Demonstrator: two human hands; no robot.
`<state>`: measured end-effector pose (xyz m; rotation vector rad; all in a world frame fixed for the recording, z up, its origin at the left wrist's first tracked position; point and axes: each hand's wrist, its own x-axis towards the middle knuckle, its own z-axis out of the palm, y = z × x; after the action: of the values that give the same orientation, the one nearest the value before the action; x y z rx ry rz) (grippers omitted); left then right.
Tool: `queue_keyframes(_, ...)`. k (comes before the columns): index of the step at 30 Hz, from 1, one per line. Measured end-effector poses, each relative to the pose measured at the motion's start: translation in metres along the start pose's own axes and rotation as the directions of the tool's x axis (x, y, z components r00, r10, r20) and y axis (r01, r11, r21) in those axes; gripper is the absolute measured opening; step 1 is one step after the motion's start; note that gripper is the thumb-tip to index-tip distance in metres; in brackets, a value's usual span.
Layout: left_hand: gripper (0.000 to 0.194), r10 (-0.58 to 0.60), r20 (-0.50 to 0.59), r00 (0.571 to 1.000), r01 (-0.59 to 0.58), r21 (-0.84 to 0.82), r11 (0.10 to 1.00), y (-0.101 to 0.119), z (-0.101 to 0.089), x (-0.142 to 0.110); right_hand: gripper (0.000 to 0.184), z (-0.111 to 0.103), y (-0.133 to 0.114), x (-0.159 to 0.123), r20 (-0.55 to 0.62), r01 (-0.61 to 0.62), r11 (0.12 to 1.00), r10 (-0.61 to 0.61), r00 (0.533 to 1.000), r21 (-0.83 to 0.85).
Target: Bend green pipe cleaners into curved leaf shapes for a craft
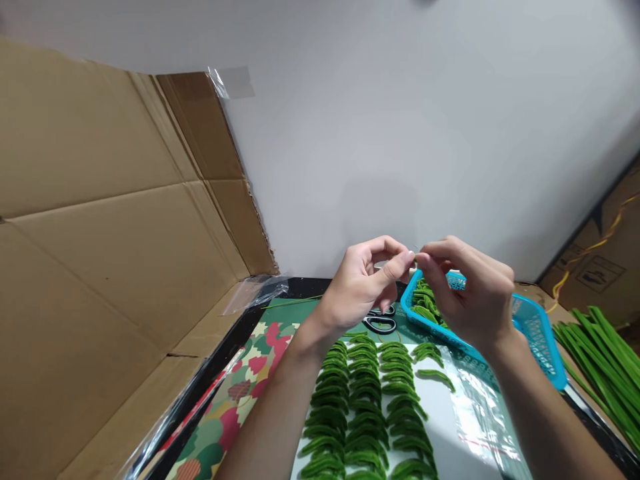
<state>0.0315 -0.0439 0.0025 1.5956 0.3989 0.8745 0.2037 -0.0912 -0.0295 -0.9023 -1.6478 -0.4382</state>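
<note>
Raised over the work surface, my left hand (361, 283) and my right hand (473, 293) meet fingertip to fingertip. Each has thumb and forefinger pinched together on something tiny and dark, mostly hidden by the fingertips. Below them, curved fuzzy green pieces (365, 400), apparently bent chenille stems, lie in columns on a white sheet (445, 427). One single piece (436, 377) sits apart at the right column's lower end. Behind my right hand, a blue plastic basket (543, 333) holds more green pieces (425, 300). Scissors (381, 325) with black handles lie beneath my left hand.
A bundle of long green stems (605, 373) lies at the right. Clear plastic bags rest beside the sheet (485, 413) and at the back left (255, 293). Cardboard (100, 267) walls the left side, patterned paper (225, 413) lies nearby, and a white wall (400, 120) stands behind.
</note>
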Motion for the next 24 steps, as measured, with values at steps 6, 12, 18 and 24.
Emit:
queue_keyframes(6, 0.025, 0.064, -0.016, 0.998, -0.063, 0.038, 0.997, -0.0021, 0.0016, -0.0019, 0.015, 0.0025, -0.0035, 0.0005, -0.025, -0.029, 0.996, 0.031, 0.999, 0.079)
queue_keyframes(12, 0.027, 0.055, 0.0, 0.999, -0.055, 0.041, 0.998, 0.0006, 0.0029, -0.0034, 0.015, -0.0014, -0.001, -0.0008, 0.022, -0.075, 0.975, 0.072, 0.997, 0.21)
queue_keyframes(18, 0.027, 0.008, 0.029, 1.0, -0.009, 0.013, 1.0, 0.0031, 0.0012, -0.0021, 0.011, -0.0072, 0.004, 0.0, 0.102, 0.019, 0.988, -0.035, 0.994, 0.155)
queue_keyframes(24, 0.029, 0.0, -0.018, 1.0, 0.001, 0.034, 0.999, 0.0025, 0.0019, -0.0012, 0.01, -0.0059, 0.0034, -0.0024, 0.132, 0.032, 0.99, -0.051, 0.99, 0.139)
